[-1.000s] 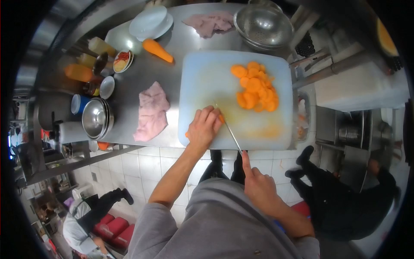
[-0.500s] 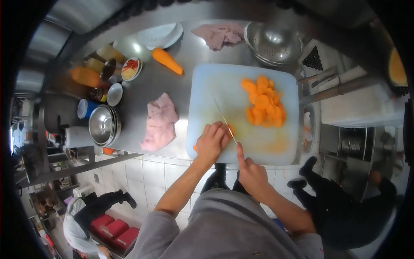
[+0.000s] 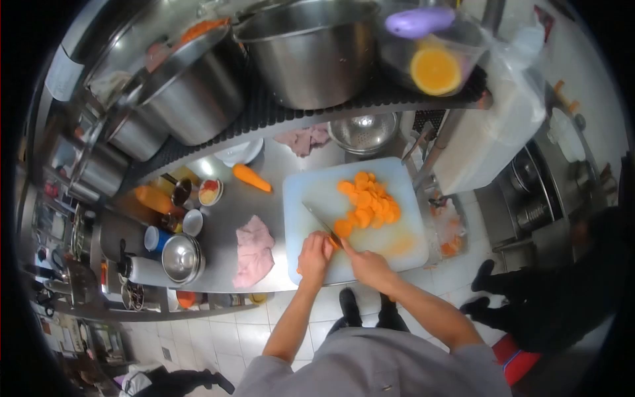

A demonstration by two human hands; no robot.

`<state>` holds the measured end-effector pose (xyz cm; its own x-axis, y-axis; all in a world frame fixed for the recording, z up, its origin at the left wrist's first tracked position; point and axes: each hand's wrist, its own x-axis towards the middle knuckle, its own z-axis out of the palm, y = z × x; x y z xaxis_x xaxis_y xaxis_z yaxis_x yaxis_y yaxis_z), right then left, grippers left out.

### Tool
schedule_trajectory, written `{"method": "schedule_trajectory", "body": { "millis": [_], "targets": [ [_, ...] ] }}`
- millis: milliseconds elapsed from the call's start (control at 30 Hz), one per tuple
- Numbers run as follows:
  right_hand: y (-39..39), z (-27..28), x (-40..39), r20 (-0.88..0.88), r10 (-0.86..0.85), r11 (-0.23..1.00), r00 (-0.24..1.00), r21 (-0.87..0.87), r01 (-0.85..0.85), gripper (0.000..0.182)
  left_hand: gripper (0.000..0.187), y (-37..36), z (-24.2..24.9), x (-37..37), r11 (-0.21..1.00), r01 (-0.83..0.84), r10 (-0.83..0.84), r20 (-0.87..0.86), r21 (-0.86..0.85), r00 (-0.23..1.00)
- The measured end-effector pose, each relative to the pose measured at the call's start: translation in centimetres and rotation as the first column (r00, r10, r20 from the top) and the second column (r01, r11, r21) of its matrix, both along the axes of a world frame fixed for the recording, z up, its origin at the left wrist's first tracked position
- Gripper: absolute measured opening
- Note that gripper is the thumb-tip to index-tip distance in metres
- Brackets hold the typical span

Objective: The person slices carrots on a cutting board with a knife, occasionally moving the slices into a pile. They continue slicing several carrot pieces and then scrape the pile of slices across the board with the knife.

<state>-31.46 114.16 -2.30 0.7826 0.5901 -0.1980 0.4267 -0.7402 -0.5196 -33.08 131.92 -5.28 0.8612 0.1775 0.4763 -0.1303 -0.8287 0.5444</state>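
On the white cutting board [image 3: 304, 188], my left hand [image 3: 316, 257] is closed over a carrot piece [image 3: 333, 243], mostly hidden under the fingers. My right hand [image 3: 370, 268] grips a kitchen knife [image 3: 317, 217], its blade pointing away and to the left, right beside the left fingertips. A carrot slice [image 3: 342, 229] lies against the far side of the blade. Beyond it, a loose pile of round carrot slices [image 3: 374, 202] spreads over the board's right half. One whole peeled carrot [image 3: 252, 178] rests on the steel counter to the upper left.
A pink cloth [image 3: 254, 251] lies left of the board, near stacked metal bowls [image 3: 183, 258]. Behind stand a colander [image 3: 364, 132] and a second cloth [image 3: 303, 139]. Overhead, a shelf carries large pots [image 3: 307, 56] and a tub with a halved orange [image 3: 435, 69]. A person [image 3: 529, 284] stands at right.
My view has tilted up, bringing the shelf of pots into sight. A carrot slice now shows beside the blade. My right index finger, earlier extended along the knife, is now drawn in.
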Motion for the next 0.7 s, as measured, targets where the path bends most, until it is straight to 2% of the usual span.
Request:
{"method": "schedule_trajectory", "body": {
  "millis": [67, 133, 200, 233, 267, 300, 367, 400, 433, 467, 500, 567, 633, 700],
  "targets": [
    [-1.8, 0.7, -0.6, -0.034, 0.002, 0.999, 0.999, 0.047, 0.000, 0.074, 0.014, -0.4, 0.2, -0.3, 0.999, -0.002, 0.004, 0.039, -0.047, 0.999],
    [-4.1, 2.6, -2.6, -0.141, -0.042, 0.996, 0.989, -0.078, 0.032, 0.074, 0.013, -0.6, 0.4, -0.5, 0.999, -0.005, 0.007, 0.054, -0.033, 0.998],
    [-7.2, 1.6, -5.5, -0.162, -0.093, 0.996, 0.982, -0.018, 0.091, 0.070, 0.011, -0.7, 0.1, -0.9, 0.999, -0.025, 0.026, 0.048, -0.027, 0.999],
    [-9.1, 1.3, -7.4, -0.176, -0.128, 0.985, 0.976, 0.088, 0.145, 0.067, 0.011, -0.4, 0.0, -0.7, 1.000, -0.019, 0.020, 0.052, -0.018, 0.998],
    [-10.6, 1.3, -9.1, -0.198, -0.157, 0.963, 0.968, 0.189, 0.194, 0.063, 0.012, -0.4, -0.1, -0.6, 0.998, -0.017, 0.018, 0.019, -0.058, 1.000],
    [-11.7, 2.1, -10.3, -0.202, -0.153, 0.963, 0.967, 0.190, 0.192, 0.063, 0.013, -0.5, -0.3, -0.8, 0.995, -0.022, 0.020, -0.019, -0.102, 1.000],
    [-13.6, 3.4, -12.7, -0.540, -0.326, 0.853, 0.776, 0.185, 0.488, 0.060, 0.021, -0.5, 0.9, -0.4, 0.995, -0.023, 0.012, -0.105, -0.100, 0.994],
    [-14.0, 3.0, -13.8, -0.545, -0.317, 0.858, 0.776, 0.185, 0.480, 0.060, 0.029, -0.5, 1.6, -0.2, 0.995, -0.016, -0.001, -0.174, -0.098, 0.985],
    [-14.5, 2.5, -14.4, -0.577, -0.361, 0.782, 0.732, 0.241, 0.575, 0.060, 0.029, -0.7, 1.9, -0.1, 0.995, -0.025, 0.008, -0.169, -0.095, 0.986],
    [-15.1, 2.4, -14.4, -0.610, -0.399, 0.692, 0.685, 0.291, 0.661, 0.060, 0.037, -1.1, 2.4, 0.1, 0.998, 0.036, -0.029, -0.121, 0.054, 0.992],
    [-15.7, 2.6, -14.1, -0.610, -0.391, 0.696, 0.689, 0.294, 0.655, 0.060, 0.046, -1.5, 2.7, 0.0, 0.974, 0.089, -0.072, -0.087, 0.206, 0.994],
    [-16.9, 2.8, -13.2, -0.464, -0.367, 0.749, 0.806, 0.367, 0.552, 0.062, 0.054, -1.5, 2.0, 0.2, 0.967, 0.064, -0.027, -0.147, 0.246, 0.989],
    [-18.4, 3.2, -12.2, -0.415, -0.342, 0.746, 0.843, 0.425, 0.512, 0.062, 0.061, -1.4, 1.6, 1.5, 0.955, 0.048, 0.013, -0.203, 0.293, 0.979],
    [-19.7, 3.1, -11.1, -0.369, -0.320, 0.737, 0.872, 0.482, 0.475, 0.063, 0.061, -1.1, 2.0, 4.0, 0.986, -0.110, 0.157, -0.486, 0.123, 0.860]
  ]
}}
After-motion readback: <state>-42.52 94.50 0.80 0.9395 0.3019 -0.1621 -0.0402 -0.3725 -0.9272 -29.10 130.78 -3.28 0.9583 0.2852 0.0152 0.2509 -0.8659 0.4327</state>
